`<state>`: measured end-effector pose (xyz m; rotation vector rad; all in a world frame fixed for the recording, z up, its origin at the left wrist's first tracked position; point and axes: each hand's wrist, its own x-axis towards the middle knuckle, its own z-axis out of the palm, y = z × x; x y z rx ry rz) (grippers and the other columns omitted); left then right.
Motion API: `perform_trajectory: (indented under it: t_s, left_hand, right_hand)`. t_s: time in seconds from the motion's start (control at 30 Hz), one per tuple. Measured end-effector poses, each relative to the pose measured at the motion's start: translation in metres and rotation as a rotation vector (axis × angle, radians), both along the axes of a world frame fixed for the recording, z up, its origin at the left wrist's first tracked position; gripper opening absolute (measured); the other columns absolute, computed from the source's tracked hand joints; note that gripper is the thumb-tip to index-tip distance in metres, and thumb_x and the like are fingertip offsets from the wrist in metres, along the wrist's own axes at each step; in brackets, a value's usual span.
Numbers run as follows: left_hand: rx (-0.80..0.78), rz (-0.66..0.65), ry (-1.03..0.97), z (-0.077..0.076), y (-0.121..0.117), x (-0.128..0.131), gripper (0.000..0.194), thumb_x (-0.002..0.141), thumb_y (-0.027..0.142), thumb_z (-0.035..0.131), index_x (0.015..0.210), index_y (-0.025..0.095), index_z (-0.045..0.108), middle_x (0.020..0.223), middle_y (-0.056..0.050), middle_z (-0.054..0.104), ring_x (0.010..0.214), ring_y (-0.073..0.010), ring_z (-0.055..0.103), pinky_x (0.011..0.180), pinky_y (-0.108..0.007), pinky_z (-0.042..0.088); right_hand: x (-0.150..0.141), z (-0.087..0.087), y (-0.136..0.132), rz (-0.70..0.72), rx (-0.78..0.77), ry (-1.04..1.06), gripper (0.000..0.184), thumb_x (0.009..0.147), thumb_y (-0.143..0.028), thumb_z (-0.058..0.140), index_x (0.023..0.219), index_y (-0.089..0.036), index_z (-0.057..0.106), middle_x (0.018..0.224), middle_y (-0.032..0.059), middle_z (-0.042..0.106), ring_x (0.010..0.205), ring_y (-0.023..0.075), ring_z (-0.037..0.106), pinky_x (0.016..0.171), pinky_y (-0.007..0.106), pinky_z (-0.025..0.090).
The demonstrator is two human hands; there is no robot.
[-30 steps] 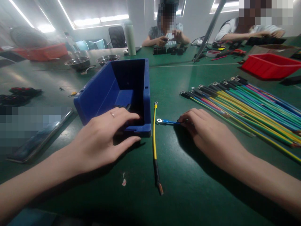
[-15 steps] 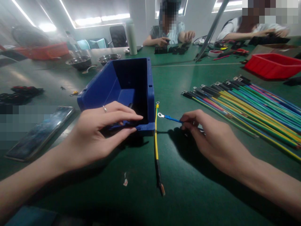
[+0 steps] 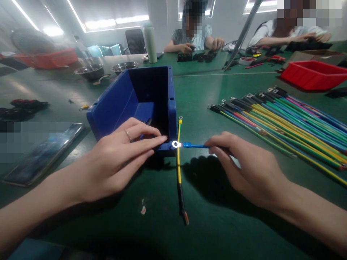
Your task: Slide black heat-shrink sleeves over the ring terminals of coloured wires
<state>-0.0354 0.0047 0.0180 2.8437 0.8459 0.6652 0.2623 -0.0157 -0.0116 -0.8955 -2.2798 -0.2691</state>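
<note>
My right hand [image 3: 241,162] pinches a blue wire [image 3: 200,146] with a ring terminal [image 3: 176,144] crimped on its end. The ring points left, in front of the near right corner of a blue plastic bin [image 3: 107,103]. At the bin's front lip is my left hand [image 3: 121,159], its fingers stretched out and the thumb apart, with nothing seen between them. Beneath the blue wire a yellow-green wire [image 3: 178,166] lies lengthwise on the table. It has a ring terminal at the far end and a black sleeve with bare copper at the near end.
On the right lies a row of coloured cables [image 3: 292,126] with black-sleeved ends. Beyond it stands a red tray [image 3: 311,76]. A phone [image 3: 45,155] lies left of the bin, and metal bowls [image 3: 89,71] stand behind. Two people work across the green table [image 3: 217,224].
My right hand has brought the blue wire's ring left and nearer, over the yellow-green wire. The left hand has shifted slightly, with its thumb and index finger closer together.
</note>
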Motion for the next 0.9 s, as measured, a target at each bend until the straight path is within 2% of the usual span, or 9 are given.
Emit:
perform_trajectory:
  t_s: [0.1,0.2,0.37,0.57,0.77,0.9]
  left_hand:
    - [-0.003,-0.005,-0.051,-0.0002,0.0024,-0.0002,0.037,0.102,0.014,0.054,0.135,0.028,0.063,0.123,-0.003,0.065,0.114,-0.0169,0.059,0.093,-0.027,0.052]
    - [-0.032,0.007,-0.044,0.0005,0.0023,0.0006,0.037,0.102,0.017,0.053,0.136,0.029,0.063,0.121,-0.002,0.063,0.113,-0.0153,0.058,0.092,-0.025,0.05]
    - [-0.015,0.036,-0.018,0.001,-0.0015,0.0029,0.043,0.103,0.015,0.046,0.141,0.031,0.058,0.124,-0.003,0.059,0.116,-0.018,0.052,0.098,-0.03,0.046]
    - [0.013,0.037,0.005,0.0004,-0.0013,0.0007,0.047,0.103,0.016,0.046,0.146,0.032,0.054,0.126,-0.005,0.059,0.115,-0.0201,0.053,0.098,-0.032,0.046]
    - [0.072,0.041,-0.051,-0.0011,0.0011,0.0003,0.039,0.102,0.024,0.06,0.14,0.03,0.06,0.119,-0.003,0.064,0.108,-0.0174,0.056,0.093,-0.028,0.05]
    - [-0.018,0.101,-0.129,-0.0029,0.0012,0.0021,0.033,0.096,0.031,0.071,0.129,0.029,0.068,0.114,0.001,0.068,0.102,-0.013,0.064,0.088,-0.022,0.053]
  right_hand:
    - [-0.0006,-0.0014,0.0,0.007,-0.011,-0.016,0.015,0.098,-0.01,0.046,0.107,-0.01,0.058,0.089,0.0062,0.068,0.077,0.0086,0.064,0.066,0.019,0.048]
    - [0.0007,-0.0011,0.0006,0.001,-0.022,-0.02,0.015,0.098,-0.011,0.046,0.108,-0.01,0.058,0.091,0.0063,0.069,0.077,0.0088,0.065,0.067,0.019,0.049]
    - [0.0013,0.0002,0.0018,-0.003,-0.038,-0.028,0.016,0.099,-0.011,0.045,0.108,-0.01,0.058,0.091,0.0055,0.069,0.077,0.0085,0.065,0.066,0.019,0.049]
    - [-0.0004,0.0,0.0012,-0.001,-0.029,-0.024,0.015,0.099,-0.011,0.045,0.107,-0.011,0.058,0.09,0.0048,0.068,0.077,0.0085,0.065,0.067,0.02,0.049]
    - [0.0001,0.002,0.0008,0.015,-0.05,-0.021,0.015,0.099,-0.011,0.046,0.107,-0.01,0.058,0.089,0.0047,0.068,0.076,0.0079,0.064,0.066,0.019,0.048]
    - [0.0021,0.0011,0.001,0.008,-0.048,-0.028,0.014,0.098,-0.011,0.047,0.107,-0.012,0.058,0.089,0.0033,0.068,0.076,0.0074,0.064,0.065,0.019,0.048]
